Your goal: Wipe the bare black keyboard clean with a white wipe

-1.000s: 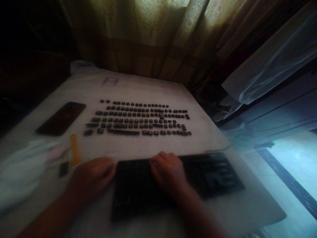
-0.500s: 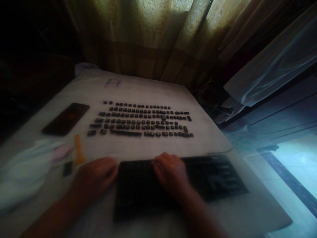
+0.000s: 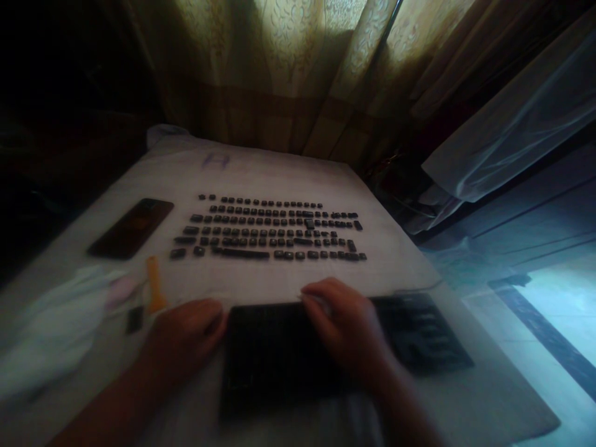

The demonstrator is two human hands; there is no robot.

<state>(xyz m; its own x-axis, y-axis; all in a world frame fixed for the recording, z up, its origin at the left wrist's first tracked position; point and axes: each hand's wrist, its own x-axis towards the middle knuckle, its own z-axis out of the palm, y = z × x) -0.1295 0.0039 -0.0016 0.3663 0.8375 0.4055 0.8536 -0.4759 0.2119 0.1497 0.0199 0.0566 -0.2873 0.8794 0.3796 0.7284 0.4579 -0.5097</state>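
Note:
A black keyboard base (image 3: 270, 354) lies on the cloth-covered table in front of me, its keys removed over most of its length. My left hand (image 3: 186, 329) is curled closed at its left edge; whether the fingers grip that edge or something else is hidden. Over the upper middle of the base, my right hand (image 3: 344, 323) is closed in a pinch, with a tiny pale spot at its fingertips too small to name. Loose black keycaps (image 3: 251, 232) lie in rows beyond the base, a long space bar (image 3: 244, 253) among them in the nearest row.
To the left lie a dark phone (image 3: 133, 228), an orange-handled tool (image 3: 154, 285), a small dark piece (image 3: 135, 320) and a crumpled white cloth (image 3: 60, 329). A cable (image 3: 419, 289) runs behind the keyboard base. The table's right edge (image 3: 493, 347) slopes down beside it; curtains (image 3: 279, 74) hang behind.
My right hand has shifted a little to the right along the keyboard base, still pinched. The left hand stays by the left edge. The whole view has shifted slightly.

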